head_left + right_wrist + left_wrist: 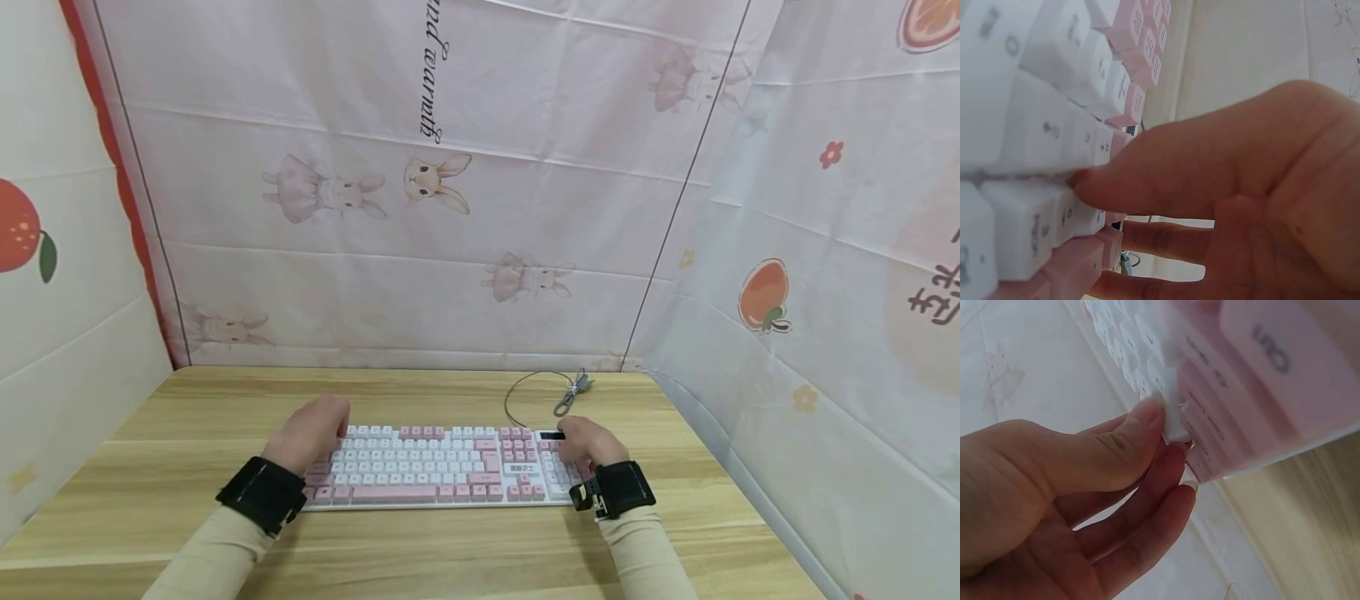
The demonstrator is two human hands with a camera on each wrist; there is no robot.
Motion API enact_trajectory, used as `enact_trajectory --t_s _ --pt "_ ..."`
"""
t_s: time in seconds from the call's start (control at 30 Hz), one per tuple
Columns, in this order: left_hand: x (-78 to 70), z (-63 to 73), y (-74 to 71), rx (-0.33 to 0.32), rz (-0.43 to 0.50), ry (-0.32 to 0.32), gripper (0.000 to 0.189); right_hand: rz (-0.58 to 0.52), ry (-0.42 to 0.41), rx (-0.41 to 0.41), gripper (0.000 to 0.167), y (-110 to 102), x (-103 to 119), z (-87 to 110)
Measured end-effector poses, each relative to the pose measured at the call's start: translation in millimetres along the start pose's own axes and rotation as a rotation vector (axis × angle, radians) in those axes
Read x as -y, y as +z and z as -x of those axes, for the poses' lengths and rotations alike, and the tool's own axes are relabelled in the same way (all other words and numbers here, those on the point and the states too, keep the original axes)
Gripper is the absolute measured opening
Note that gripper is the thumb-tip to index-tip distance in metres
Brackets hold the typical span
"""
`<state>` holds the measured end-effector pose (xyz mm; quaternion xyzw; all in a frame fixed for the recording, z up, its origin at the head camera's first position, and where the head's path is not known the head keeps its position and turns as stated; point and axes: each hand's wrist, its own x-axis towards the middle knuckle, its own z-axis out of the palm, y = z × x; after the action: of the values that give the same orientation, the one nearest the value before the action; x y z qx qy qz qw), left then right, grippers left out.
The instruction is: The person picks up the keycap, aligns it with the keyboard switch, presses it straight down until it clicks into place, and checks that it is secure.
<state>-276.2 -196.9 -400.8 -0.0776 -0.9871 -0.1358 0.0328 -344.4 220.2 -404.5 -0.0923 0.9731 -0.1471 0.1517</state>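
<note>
A white and pink keyboard (408, 468) lies lengthwise on the wooden table, its pink space bar toward me. At its left end my left hand (309, 431) grips the far corner. In the left wrist view the thumb (1119, 447) rests by the white and pink keys, with the other fingers curled at the outer edge. My right hand (592, 442) holds the far right corner. The right wrist view has its thumb (1147, 165) pressed on the white number-pad keys (1047, 125), while the other fingers reach past the far edge.
A grey cable (513, 396) runs from the keyboard's back edge to a tied bundle with its plug (574, 392) near the table's back. Printed cloth (450, 275) hangs behind the wooden table (390, 554) and along both sides.
</note>
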Motion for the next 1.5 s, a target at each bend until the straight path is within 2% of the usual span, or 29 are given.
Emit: enact_trajectory --t_s 0.27,0.77,1.03,1.27,1.5 --pt "-1.4 1.2 -1.1 -0.023 -0.02 0.008 0.025 -0.011 -0.008 -0.008 0.031 -0.3 -0.3 1.3" --pt "-2.5 -2.1 -0.8 -0.008 -0.053 0.007 0.025 -0.006 -0.02 -0.01 0.027 -0.3 -0.9 2.3" --pt "-2.3 -1.9 -1.1 -0.054 -0.06 0.039 0.026 -0.014 -0.011 -0.007 0.029 -0.5 -0.1 1.6" --pt "-3.6 -3.4 -1.9 -0.058 -0.082 0.038 0.026 -0.013 -0.01 -0.003 0.031 -0.4 -1.5 0.9" --pt "-4.1 -4.8 -0.8 -0.068 -0.09 0.026 0.026 -0.015 -0.011 0.004 0.026 0.3 -1.9 -0.3"
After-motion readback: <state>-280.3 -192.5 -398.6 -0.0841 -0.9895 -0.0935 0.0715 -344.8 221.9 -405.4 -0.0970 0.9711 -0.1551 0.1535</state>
